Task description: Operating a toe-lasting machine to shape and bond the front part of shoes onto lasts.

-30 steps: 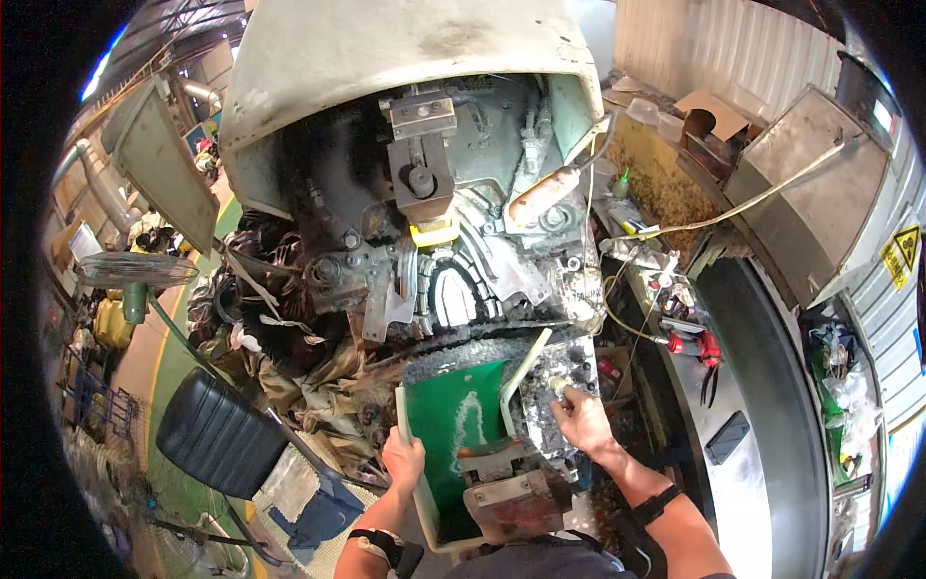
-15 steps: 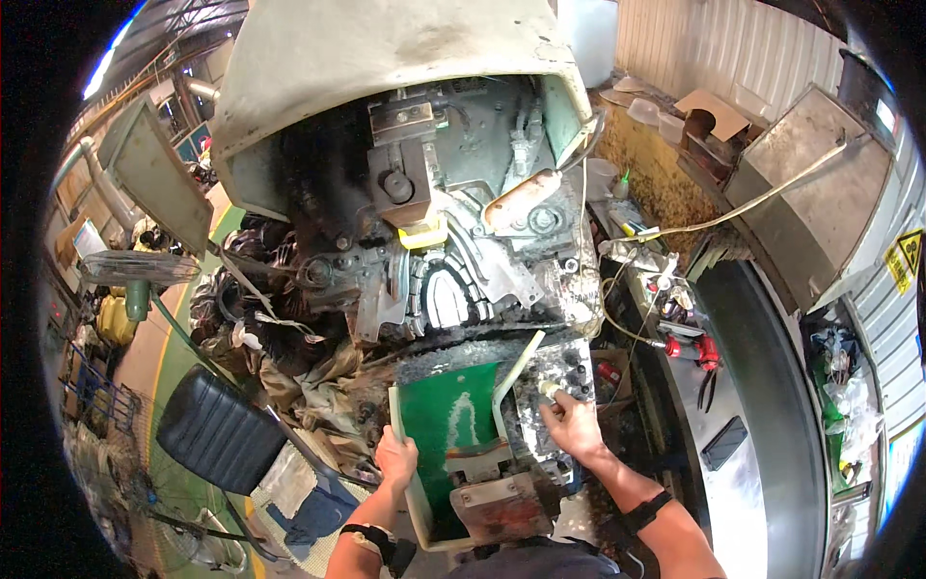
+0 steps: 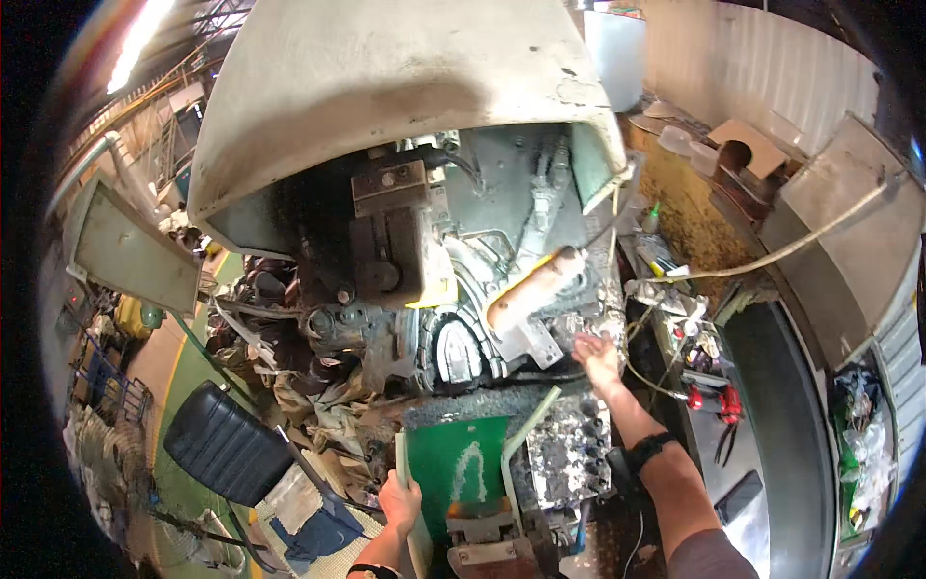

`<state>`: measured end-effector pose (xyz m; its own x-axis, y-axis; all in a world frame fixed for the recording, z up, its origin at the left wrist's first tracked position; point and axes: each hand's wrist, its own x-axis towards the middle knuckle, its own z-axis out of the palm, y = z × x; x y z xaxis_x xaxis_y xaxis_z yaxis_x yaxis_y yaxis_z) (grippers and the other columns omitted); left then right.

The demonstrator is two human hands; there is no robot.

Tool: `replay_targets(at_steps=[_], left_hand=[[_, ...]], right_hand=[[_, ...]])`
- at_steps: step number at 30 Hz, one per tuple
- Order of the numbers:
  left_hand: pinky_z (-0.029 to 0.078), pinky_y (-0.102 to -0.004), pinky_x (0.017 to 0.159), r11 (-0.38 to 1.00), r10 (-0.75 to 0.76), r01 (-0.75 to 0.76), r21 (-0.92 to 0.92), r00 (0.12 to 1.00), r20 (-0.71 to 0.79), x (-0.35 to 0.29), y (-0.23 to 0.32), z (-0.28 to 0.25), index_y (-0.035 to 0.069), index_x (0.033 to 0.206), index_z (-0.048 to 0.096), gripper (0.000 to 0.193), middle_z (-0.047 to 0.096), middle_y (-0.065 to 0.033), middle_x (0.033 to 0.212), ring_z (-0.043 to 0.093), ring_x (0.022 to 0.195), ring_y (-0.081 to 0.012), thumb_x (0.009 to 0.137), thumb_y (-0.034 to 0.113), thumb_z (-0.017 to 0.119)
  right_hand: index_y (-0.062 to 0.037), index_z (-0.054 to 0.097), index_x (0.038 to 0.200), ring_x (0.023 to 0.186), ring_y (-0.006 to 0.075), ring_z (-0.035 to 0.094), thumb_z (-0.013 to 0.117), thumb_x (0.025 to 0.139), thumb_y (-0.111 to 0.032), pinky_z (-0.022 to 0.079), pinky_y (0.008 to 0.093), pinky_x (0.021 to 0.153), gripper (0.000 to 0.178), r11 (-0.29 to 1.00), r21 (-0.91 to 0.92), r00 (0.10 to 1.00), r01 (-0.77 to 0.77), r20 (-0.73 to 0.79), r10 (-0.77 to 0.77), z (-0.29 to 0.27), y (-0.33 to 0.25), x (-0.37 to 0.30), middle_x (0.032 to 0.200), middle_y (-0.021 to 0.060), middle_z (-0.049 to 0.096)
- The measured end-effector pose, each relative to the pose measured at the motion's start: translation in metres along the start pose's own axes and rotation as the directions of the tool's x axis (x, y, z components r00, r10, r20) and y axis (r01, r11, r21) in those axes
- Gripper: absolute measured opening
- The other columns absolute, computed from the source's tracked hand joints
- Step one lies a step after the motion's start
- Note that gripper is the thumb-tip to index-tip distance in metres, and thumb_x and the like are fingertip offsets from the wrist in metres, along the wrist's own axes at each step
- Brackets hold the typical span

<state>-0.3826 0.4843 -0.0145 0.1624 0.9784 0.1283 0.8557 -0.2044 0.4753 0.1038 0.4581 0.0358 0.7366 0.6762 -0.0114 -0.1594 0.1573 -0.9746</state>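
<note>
My left hand (image 3: 399, 500) is closed around the pale left edge of a green-lined tray (image 3: 439, 463) at the machine's front. My right hand (image 3: 598, 361) reaches forward over the machine bed, fingers apart, beside a flat metal bracket (image 3: 531, 345); nothing shows in it. Left of that bracket, a dark ridged horseshoe-shaped metal part (image 3: 426, 338) surrounds a bright pale centre. A worn, tan cylinder (image 3: 532, 289) lies slanted above the bracket. Between my arms, a pitted metal plate (image 3: 569, 449) sits right of the tray.
A large cream hood (image 3: 405, 68) overhangs the machine. On the right are a bench with a red tool (image 3: 712, 400), a black phone (image 3: 739, 496) and a dark conveyor belt (image 3: 781, 415). A black padded seat (image 3: 227, 442) stands at left, near a heap of brown cloth (image 3: 323, 410).
My right hand has moved forward from a small pale piece on the metal plate to the machine bed, opening its fingers. My left hand keeps its grip; the view has shifted.
</note>
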Motion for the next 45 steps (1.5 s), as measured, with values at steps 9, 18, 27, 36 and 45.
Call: replay_targets(at_steps=[9,18,27,36,45], left_hand=[[0.052,-0.0558,0.069,1.000,-0.030,0.030,0.000,0.999,0.024,0.001,0.001,-0.002,0.005,0.097,0.058,0.020,0.067,-0.0240,0.078,0.067,0.074,-0.0468,0.087,0.021,0.066],[0.053,-0.0557,0.064,0.999,-0.036,0.036,-0.024,0.999,-0.002,0.001,0.000,0.001,0.007,0.096,0.058,0.020,0.067,-0.0228,0.077,0.067,0.071,-0.0461,0.088,0.022,0.067],[0.054,-0.0553,0.064,0.997,-0.065,0.064,0.030,0.998,0.013,0.000,-0.001,0.002,0.006,0.095,0.058,0.020,0.068,-0.0232,0.078,0.067,0.071,-0.0459,0.088,0.022,0.067],[0.053,-0.0551,0.066,0.999,-0.029,0.029,-0.028,1.000,0.010,0.000,-0.003,0.002,0.006,0.097,0.058,0.020,0.068,-0.0230,0.079,0.067,0.073,-0.0456,0.088,0.022,0.067],[0.053,-0.0543,0.067,0.999,-0.032,0.032,-0.013,0.999,0.038,0.001,0.000,-0.002,0.006,0.097,0.058,0.019,0.068,-0.0223,0.081,0.067,0.075,-0.0450,0.089,0.020,0.066]], right_hand=[[0.0034,0.061,0.126,0.100,0.0220,0.062,0.074,0.085,-0.008,0.050,0.0380,0.083,0.045,0.979,-0.081,0.980,-0.189,0.046,0.193,0.014,0.109,0.118,0.120,0.0119,0.069],[0.0042,0.058,0.129,0.103,0.0228,0.062,0.073,0.085,-0.008,0.051,0.0383,0.085,0.048,0.972,-0.027,0.971,-0.234,0.051,0.235,-0.011,0.103,0.096,0.123,0.0128,0.067],[0.0050,0.054,0.132,0.106,0.0236,0.062,0.073,0.086,-0.007,0.051,0.0386,0.087,0.051,0.968,0.005,0.967,-0.253,0.046,0.252,-0.019,0.107,0.108,0.125,0.0136,0.066],[0.0059,0.051,0.134,0.108,0.0244,0.061,0.072,0.087,-0.007,0.052,0.0389,0.089,0.053,0.963,0.039,0.963,-0.265,0.051,0.263,-0.021,0.115,0.109,0.127,0.0145,0.064],[0.0067,0.047,0.137,0.111,0.0252,0.061,0.072,0.088,-0.006,0.052,0.0392,0.091,0.056,0.962,0.032,0.961,-0.272,0.063,0.270,-0.019,0.113,0.105,0.130,0.0154,0.063]])
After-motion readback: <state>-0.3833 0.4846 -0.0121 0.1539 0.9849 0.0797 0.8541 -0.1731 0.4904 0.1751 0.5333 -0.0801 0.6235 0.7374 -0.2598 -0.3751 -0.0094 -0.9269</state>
